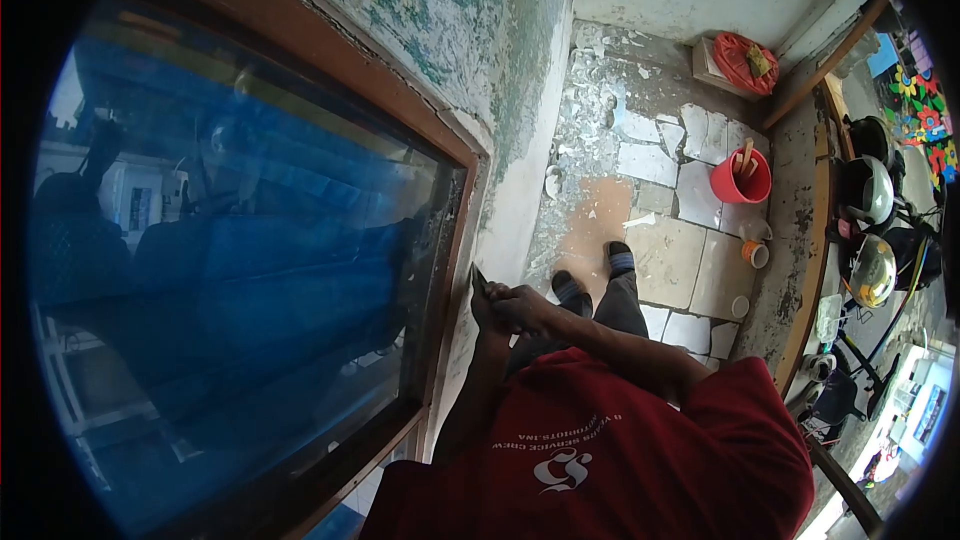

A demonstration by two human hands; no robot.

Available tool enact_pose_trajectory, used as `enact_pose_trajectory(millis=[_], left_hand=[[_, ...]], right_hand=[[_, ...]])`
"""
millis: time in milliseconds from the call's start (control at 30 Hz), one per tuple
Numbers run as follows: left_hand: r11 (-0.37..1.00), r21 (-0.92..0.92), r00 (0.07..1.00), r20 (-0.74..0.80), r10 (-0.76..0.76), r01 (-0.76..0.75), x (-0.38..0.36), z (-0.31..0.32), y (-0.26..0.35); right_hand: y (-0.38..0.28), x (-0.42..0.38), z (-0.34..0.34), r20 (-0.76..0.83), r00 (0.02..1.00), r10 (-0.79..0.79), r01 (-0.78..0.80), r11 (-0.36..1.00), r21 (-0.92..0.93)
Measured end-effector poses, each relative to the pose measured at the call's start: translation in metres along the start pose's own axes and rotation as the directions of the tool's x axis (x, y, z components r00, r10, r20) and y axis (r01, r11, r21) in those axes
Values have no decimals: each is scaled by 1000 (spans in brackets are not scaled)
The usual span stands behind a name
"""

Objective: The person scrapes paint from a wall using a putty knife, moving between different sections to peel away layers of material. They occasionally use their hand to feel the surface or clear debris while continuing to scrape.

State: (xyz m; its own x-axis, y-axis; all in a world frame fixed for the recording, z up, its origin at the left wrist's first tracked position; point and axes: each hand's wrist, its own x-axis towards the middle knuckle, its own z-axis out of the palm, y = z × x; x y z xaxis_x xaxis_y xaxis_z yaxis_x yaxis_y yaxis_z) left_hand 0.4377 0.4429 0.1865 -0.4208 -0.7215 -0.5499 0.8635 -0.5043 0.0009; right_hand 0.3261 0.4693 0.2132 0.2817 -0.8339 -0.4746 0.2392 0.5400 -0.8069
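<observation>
In front of my chest, both hands are closed around the handle of a small dark scraper (478,277), whose blade points up against the wall edge beside the window frame. My left hand (484,312) is nearest the brown wooden frame (455,240). Pressed close to it on the right, my right hand (520,310) has its fingers wrapped tight. The handle is mostly hidden by the fingers. The wall (505,230) next to the blade is pale and scraped, while higher up green and white paint (440,30) is patchy.
Paint flakes litter the tiled floor (665,260) around my sandalled feet (595,275). A red bucket (741,178) with wooden handles sticking out, a cup (754,254) and a red bag (743,62) stand along the right. Beyond a low wall are pots (872,270) and clutter. Window glass (250,270) fills the left.
</observation>
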Motion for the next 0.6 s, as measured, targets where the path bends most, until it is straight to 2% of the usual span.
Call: enact_pose_trajectory(millis=[33,100,167,200,267,300,400,433,467,500,533,600], left_hand=[[996,92,999,-38,13,-10,-9,20,0],[998,-66,1000,-10,-21,20,-4,-3,5],[995,99,1000,17,11,-12,31,-63,17],[984,176,999,29,26,-31,32,-67,13],[992,120,999,-9,42,-40,30,-71,15],[994,94,998,-28,51,-49,27,-63,17],[940,217,965,-73,-252,262,17,-31,52],[943,312,994,-23,-111,113,29,-53,44],[952,275,989,20,-148,137,32,-73,47],[958,238,981,65,-182,162,11,-32,34],[961,203,970,113,-215,189,-4,-1,23],[991,48,992,-1,-127,127,-11,12,8]], right_hand=[[-16,-6,1,-6,995,99,-99,995,-2],[-31,-9,3,-10,982,190,-190,982,3],[-29,-13,0,-36,986,164,-164,986,-3],[-24,-14,1,-51,989,141,-142,990,-2],[-18,-10,7,-60,992,114,-113,993,33],[-24,-3,7,23,983,183,-185,980,76],[-25,13,7,337,881,331,-419,878,233],[-20,20,0,475,819,322,-498,811,309],[-13,21,-5,496,805,326,-520,790,325],[-11,19,-9,516,791,330,-543,768,340],[-20,5,-9,422,831,362,-507,804,310],[-39,-19,-4,252,898,362,-424,866,266]])
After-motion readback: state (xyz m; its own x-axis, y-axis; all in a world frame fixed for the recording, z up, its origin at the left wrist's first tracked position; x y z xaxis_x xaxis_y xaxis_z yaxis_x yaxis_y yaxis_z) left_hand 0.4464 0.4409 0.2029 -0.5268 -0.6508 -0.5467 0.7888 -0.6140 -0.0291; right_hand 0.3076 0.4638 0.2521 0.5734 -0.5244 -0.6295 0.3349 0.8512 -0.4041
